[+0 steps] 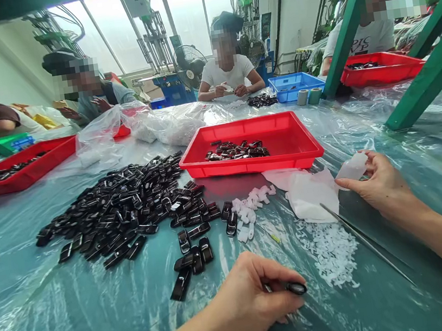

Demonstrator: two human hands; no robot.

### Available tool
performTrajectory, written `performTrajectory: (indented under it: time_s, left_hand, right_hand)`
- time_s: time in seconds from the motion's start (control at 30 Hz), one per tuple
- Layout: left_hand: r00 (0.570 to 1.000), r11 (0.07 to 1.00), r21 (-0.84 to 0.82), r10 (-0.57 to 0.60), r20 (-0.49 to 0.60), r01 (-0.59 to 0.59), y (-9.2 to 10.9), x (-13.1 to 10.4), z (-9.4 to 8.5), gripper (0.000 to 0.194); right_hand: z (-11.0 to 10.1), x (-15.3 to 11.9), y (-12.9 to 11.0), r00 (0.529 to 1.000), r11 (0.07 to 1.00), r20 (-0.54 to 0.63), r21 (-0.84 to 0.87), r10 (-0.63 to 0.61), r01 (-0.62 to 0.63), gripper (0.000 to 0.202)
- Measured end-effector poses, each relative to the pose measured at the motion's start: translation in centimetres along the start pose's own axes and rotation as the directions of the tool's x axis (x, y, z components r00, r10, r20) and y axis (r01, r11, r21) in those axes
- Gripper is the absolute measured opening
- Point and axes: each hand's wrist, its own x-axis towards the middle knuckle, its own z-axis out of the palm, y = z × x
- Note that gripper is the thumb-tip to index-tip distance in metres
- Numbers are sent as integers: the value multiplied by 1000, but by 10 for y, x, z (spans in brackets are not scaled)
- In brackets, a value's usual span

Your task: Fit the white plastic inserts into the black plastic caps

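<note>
My left hand (pixel 255 292) is closed on a small glossy black plastic part (pixel 296 288), pinched between thumb and fingers low over the table. To the right, my right hand (pixel 388 186) grips a whitish translucent piece (pixel 353 169) by its edge; I cannot make out its exact kind. Beside that hand lie a pair of tweezers (pixel 370 246) and a crumpled white sheet (pixel 311 196). Tiny white bits (pixel 330 254) are scattered between my hands. Small white plastic pieces (pixel 248 211) sit beyond my left hand, near several loose black parts (pixel 193 260).
A large heap of black parts (pixel 123 206) spreads to the left. Behind it stands a red tray (pixel 249 166) holding more of them. Green posts (pixel 425 71) rise at the right. Co-workers sit across the plastic-covered table (pixel 41 322), near a blue tray (pixel 296 89).
</note>
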Motion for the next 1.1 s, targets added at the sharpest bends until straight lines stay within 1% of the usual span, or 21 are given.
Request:
performTrajectory:
  time_s: [0.07,0.13,0.17,0.2,0.23,0.3,0.33,0.37,0.4,0.47,0.5,0.57,0.6,0.63,0.67,0.73,0.83,0.93,1.03,1.1]
  left_hand:
    - [1000,1000,10,-2,1,2,-2,0,0,23]
    - [1000,1000,9,-6,4,6,-3,0,0,24]
    - [1000,1000,4,-8,4,8,-3,1,1,24]
    - [1000,1000,-5,-10,1,10,-3,1,1,24]
    - [1000,1000,-18,-12,-3,12,-3,1,2,24]
    - [1000,999,-51,-17,-15,16,-1,1,3,23]
    - [1000,997,-69,-21,-16,20,-1,1,3,23]
    - [1000,996,-88,-26,-13,25,0,2,4,24]
    - [999,994,-105,-32,-9,31,1,2,4,24]
    - [999,991,-125,-43,4,43,1,2,4,24]
    - [999,991,-129,-44,8,44,1,2,4,24]
    - [999,991,-128,-35,13,37,-1,2,4,24]
    - [999,991,-128,-29,13,31,-2,2,4,24]
    - [1000,991,-131,-26,11,27,-3,2,4,24]
    - [1000,990,-136,-25,7,26,-4,3,3,24]
    - [1000,989,-143,-24,8,25,-6,4,3,25]
    - [1000,990,-142,-7,15,9,-9,5,3,27]
    - [1000,990,-139,11,12,-10,-10,4,3,24]
    - [1000,990,-139,20,14,-18,-10,3,4,22]
    - [1000,990,-139,19,16,-16,-9,3,4,21]
  right_hand:
    - [-3,1,0,997,999,-61,-7,-37,37,47]
    - [-9,0,-4,988,995,-116,-23,-101,99,71]
    - [-13,-2,-7,979,990,-148,-33,-143,140,81]
    - [-16,-5,-12,964,982,-186,-44,-189,184,87]
    - [-19,-9,-18,946,972,-224,-55,-234,227,89]
    - [-24,-23,-31,900,942,-279,-76,-336,328,85]
    - [-24,-31,-38,877,919,-276,-86,-394,385,80]
    - [-24,-39,-44,844,882,-256,-98,-471,462,71]
    - [-22,-48,-50,785,802,-165,-115,-597,586,55]
    - [-15,-62,-58,686,683,19,-80,-727,726,25]
    - [-10,-67,-61,632,630,117,-56,-766,774,17]
    - [1,-73,-66,549,567,280,-23,-787,824,13]
    - [7,-74,-68,518,546,350,-21,-781,837,13]
    - [14,-74,-71,499,534,405,-30,-767,845,14]
    - [21,-73,-74,490,527,446,-49,-749,849,15]
    - [34,-69,-81,496,517,497,-107,-712,849,19]
    - [53,-63,-91,521,505,537,-193,-663,842,18]
    - [68,-60,-95,535,500,556,-231,-636,835,25]
    - [72,-60,-93,541,509,550,-226,-637,830,26]
    - [68,-63,-89,535,520,539,-197,-651,831,24]
